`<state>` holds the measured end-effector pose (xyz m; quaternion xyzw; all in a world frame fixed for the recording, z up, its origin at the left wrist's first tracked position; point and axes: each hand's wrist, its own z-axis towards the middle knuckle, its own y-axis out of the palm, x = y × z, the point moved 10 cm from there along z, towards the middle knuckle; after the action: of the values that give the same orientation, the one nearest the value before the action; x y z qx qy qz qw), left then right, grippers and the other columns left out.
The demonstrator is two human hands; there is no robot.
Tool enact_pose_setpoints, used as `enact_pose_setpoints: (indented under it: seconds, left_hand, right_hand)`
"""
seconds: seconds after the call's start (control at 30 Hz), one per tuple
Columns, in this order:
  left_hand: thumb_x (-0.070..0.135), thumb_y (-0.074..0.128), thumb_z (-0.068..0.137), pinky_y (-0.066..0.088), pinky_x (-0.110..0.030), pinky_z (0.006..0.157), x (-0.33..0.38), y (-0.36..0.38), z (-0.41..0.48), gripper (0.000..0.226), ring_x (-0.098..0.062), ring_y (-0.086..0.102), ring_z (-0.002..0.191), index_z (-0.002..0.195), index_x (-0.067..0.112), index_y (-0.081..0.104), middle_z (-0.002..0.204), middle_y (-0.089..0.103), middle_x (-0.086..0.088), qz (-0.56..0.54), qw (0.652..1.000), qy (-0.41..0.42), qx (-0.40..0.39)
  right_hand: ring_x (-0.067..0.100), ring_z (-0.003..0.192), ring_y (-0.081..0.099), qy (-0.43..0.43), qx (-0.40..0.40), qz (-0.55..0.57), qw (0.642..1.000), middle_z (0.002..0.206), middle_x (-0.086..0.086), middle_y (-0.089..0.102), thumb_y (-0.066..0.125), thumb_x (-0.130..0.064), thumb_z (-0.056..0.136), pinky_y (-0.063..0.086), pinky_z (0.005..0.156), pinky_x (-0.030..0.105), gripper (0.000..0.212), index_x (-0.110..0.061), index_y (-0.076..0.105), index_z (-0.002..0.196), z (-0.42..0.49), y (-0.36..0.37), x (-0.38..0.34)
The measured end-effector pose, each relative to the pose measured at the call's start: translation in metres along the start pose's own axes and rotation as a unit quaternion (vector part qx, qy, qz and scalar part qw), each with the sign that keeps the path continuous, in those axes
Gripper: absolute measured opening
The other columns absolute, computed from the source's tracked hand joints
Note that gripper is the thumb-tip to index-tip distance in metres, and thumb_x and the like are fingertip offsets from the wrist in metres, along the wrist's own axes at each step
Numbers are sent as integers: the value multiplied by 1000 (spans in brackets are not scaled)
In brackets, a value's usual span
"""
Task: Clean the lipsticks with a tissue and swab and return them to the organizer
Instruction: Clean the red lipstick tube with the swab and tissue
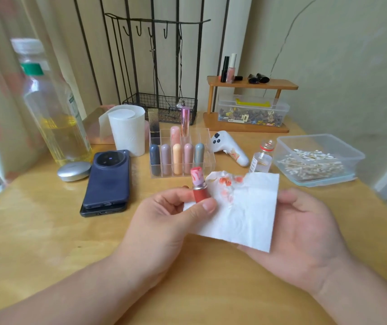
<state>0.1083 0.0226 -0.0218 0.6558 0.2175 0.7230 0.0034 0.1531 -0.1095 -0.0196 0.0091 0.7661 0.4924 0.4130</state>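
Head view: we hold a smeared lipstick (198, 184) beside a stained tissue (241, 214), above the table (47, 231).
Our left hand (164, 219) pinches the lipstick upright between thumb and fingers, its pink top streaked red, at the tissue's left edge. The tissue, blotched orange-red near its top, lies across our right hand (309, 231); those fingers are hidden beneath it, so we cannot tell whether they grip. Behind stands the clear organizer (208, 158) with more lipsticks, and a tub of swabs (352, 156) sits to its right.
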Motion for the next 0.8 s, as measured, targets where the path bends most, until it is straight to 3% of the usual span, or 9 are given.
enact_pose_setpoints:
  seconds: [0.1, 0.23, 0.3, 0.4, 0.5, 0.63, 0.8]
  left_hand:
    - [35, 89, 59, 47, -51, 96, 0, 3, -1, 37, -28, 65, 86, 86, 11, 78, 97, 75, -21, 41, 999, -3, -8]
    - [24, 86, 64, 49, -38, 91, -7, 14, -3, 24, -24, 66, 87, 82, 11, 77, 91, 74, -15, -12, 997, -28, -70]
    - [10, 84, 68, 55, -33, 79, -10, 17, -3, 20, -25, 67, 78, 84, 4, 74, 87, 72, -15, -87, 991, -58, -89]
    - [6, 80, 72, 57, -31, 70, -10, 18, -1, 17, -24, 68, 70, 84, -1, 72, 81, 70, -15, -130, 983, -77, -103]
    - [5, 81, 70, 57, -28, 73, -7, 17, 0, 14, -21, 67, 70, 81, 0, 75, 78, 70, -14, -113, 987, -59, -95]
    - [6, 79, 68, 55, -28, 81, -6, 13, 2, 9, -19, 68, 76, 78, 5, 79, 82, 74, -14, -80, 994, -40, -67]
    - [16, 86, 66, 46, -47, 103, -13, 11, 2, 21, -26, 69, 87, 83, 6, 80, 91, 75, -19, -21, 996, -53, -70]
  right_hand:
    - [44, 142, 33, -8, -17, 7, 1000, 151, 29, 36, 45, -50, 101, 23, 119, 55, 71, 5, 38, 146, -2, 2, 1]
    - [39, 115, 64, -89, -18, -159, 983, 121, 26, 66, 49, -10, 95, 52, 97, 46, 32, 2, 69, 118, -5, 9, -6]
    - [44, 110, 65, -92, -20, -214, 972, 116, 31, 67, 55, 1, 90, 53, 96, 51, 29, 7, 68, 114, -7, 10, -11]
    - [47, 112, 63, -73, 12, -283, 956, 118, 32, 65, 63, -3, 83, 47, 100, 61, 36, 11, 65, 116, -8, -3, -18]
    - [45, 110, 65, -97, 49, -309, 945, 117, 30, 67, 67, 3, 83, 46, 101, 61, 32, 9, 67, 114, -10, -8, -32]
    - [42, 99, 71, -143, 125, -319, 929, 103, 25, 73, 65, -1, 81, 56, 89, 55, 25, 7, 71, 104, -16, -16, -49]
    - [44, 98, 70, -165, 147, -332, 917, 104, 27, 72, 74, -3, 76, 50, 94, 63, 32, 6, 69, 106, -18, -18, -50]
